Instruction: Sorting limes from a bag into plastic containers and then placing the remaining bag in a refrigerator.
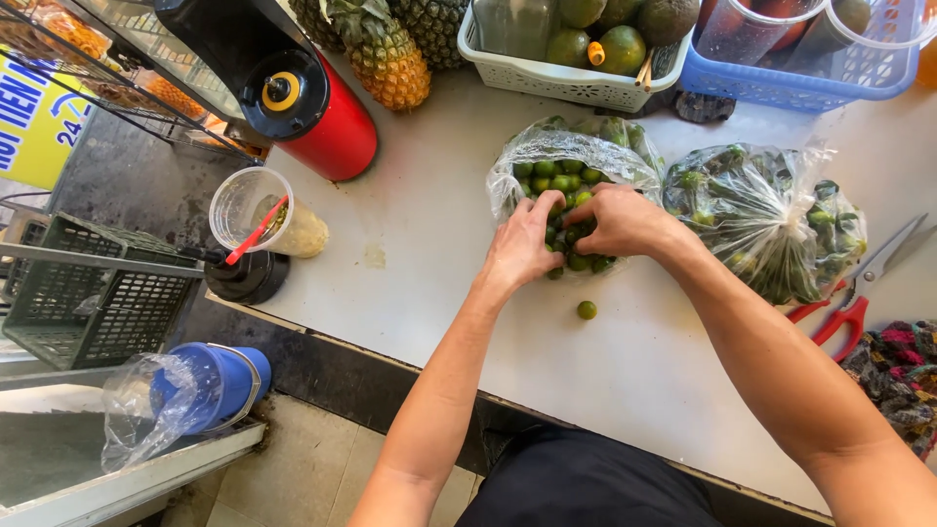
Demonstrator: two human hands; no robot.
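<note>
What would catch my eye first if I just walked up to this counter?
Both hands, the left hand and right hand, dig into a clear bag of small green citrus at the counter's middle. One stray fruit lies just in front. A red cylinder and pineapples stand behind, red-handled scissors at right.

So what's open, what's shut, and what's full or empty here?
Clear bag of small green fruits: open, both hands in its mouth.
Left hand: reaching in.
Right hand: reaching in.
Second bag of greens: tied shut.
Loose green fruit: out on the table.
Scissors: lying partly open.
Plastic cup: partly filled.
</note>
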